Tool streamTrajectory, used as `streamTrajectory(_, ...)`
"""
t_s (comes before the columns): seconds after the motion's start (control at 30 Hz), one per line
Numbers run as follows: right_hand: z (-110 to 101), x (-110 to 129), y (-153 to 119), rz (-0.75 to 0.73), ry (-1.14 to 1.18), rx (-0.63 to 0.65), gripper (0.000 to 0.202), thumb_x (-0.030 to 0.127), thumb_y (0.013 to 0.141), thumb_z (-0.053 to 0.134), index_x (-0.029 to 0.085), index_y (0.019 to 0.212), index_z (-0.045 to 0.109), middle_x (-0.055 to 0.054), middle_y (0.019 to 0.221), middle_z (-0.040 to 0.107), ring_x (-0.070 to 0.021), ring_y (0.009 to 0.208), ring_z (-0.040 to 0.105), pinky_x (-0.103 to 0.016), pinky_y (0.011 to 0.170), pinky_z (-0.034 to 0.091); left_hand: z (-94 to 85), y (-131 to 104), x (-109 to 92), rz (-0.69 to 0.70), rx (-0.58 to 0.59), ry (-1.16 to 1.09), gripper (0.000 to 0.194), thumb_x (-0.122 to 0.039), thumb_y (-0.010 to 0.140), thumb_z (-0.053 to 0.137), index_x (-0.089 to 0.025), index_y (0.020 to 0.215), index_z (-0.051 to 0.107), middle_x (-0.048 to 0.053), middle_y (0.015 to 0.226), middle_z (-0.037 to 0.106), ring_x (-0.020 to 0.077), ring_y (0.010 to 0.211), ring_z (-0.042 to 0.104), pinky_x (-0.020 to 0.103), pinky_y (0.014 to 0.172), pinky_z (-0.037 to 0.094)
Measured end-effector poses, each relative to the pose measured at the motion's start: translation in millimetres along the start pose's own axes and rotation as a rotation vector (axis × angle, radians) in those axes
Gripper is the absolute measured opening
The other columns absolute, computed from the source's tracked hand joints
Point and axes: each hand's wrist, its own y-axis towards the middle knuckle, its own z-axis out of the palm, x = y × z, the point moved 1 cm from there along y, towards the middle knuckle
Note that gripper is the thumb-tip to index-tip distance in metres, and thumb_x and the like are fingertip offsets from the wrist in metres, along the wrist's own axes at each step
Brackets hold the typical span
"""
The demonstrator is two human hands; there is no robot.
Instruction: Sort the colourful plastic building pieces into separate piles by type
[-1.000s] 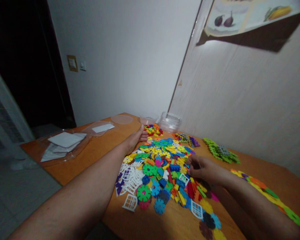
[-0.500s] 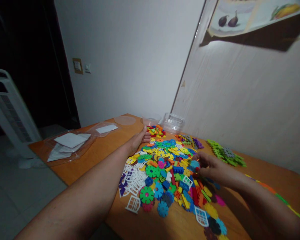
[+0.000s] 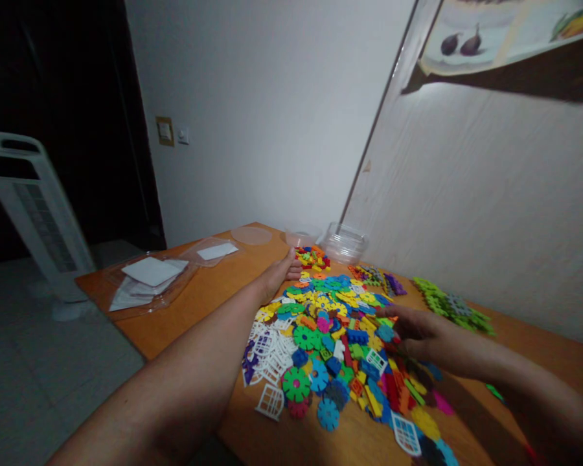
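A heap of colourful plastic toy pieces covers the middle of the table: notched flower discs (image 3: 296, 383), building bricks (image 3: 357, 336) and white lattice window pieces (image 3: 272, 349). My left hand (image 3: 280, 275) rests on its edge at the heap's far left, fingers stretched out beside a smaller pile of bricks (image 3: 313, 259). At the right side of the heap is my right hand (image 3: 415, 331), its fingers reaching over the pieces and its thumb apart from them. A blue disc (image 3: 385, 333) lies close to those fingertips. Some pieces under this hand are hidden in shadow.
Clear plastic containers (image 3: 344, 243) stand against the wall. White sheets (image 3: 148, 275) lie on clear plastic at the table's left, near a round lid (image 3: 251, 235). Green interlocking pieces (image 3: 449, 304) sit at the back right. A white tower fan (image 3: 39, 220) stands on the floor.
The whole view has swung slightly left, so everything sits further right. My right hand has flattened a little over the heap's right side; my left hand keeps its place beside the small brick pile.
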Motion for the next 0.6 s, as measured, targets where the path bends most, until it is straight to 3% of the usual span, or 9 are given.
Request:
streamTrajectory(0.13,-13.7,3.1,4.4,-0.018,0.059,-0.028,0.062,0.037,0.078,0.073,0.023,0.136,0.055,0.001,0.078,0.056,-0.0160,0.070,0.053,-0.026,0.060,0.041,2.1,-1.5,-1.6,-0.013,-0.014,-0.012,0.091,-0.086,0.085,0.038,-0.010,0.128,0.065,0.022,0.136,0.064,0.0334,0.122,0.063,0.042,0.108,0.047)
streamTrajectory(0.27,-22.4,26.2,23.7,-0.067,0.219,-0.119,0.063,0.044,0.075,0.077,0.022,0.131,0.057,-0.001,0.084,0.061,-0.0164,0.074,0.056,-0.027,0.064,0.044,3.5,-2.5,-3.5,-0.010,-0.018,-0.028,0.094,-0.087,0.083,0.039,-0.009,0.129,0.064,0.024,0.137,0.063,0.0341,0.124,0.062,0.041,0.108,0.046)
streamTrajectory(0.4,-20.5,53.9,61.7,-0.040,0.312,-0.199,0.061,0.040,0.072,0.079,0.020,0.124,0.056,-0.002,0.085,0.066,-0.0141,0.068,0.058,-0.024,0.055,0.039,4.9,-5.8,-4.8,0.038,-0.046,0.014,0.094,-0.087,0.084,0.038,-0.011,0.130,0.065,0.022,0.140,0.062,0.0349,0.132,0.057,0.042,0.114,0.040)
streamTrajectory(0.6,-12.5,71.8,138.8,0.031,0.399,-0.328,0.029,0.024,0.069,0.077,0.020,0.090,0.058,0.002,0.066,0.062,-0.0116,0.058,0.056,-0.021,0.050,0.038,5.7,-5.4,0.4,0.086,0.044,0.125,0.084,-0.087,0.082,0.044,-0.024,0.132,0.067,0.010,0.147,0.059,0.0338,0.148,0.039,0.044,0.119,0.033)
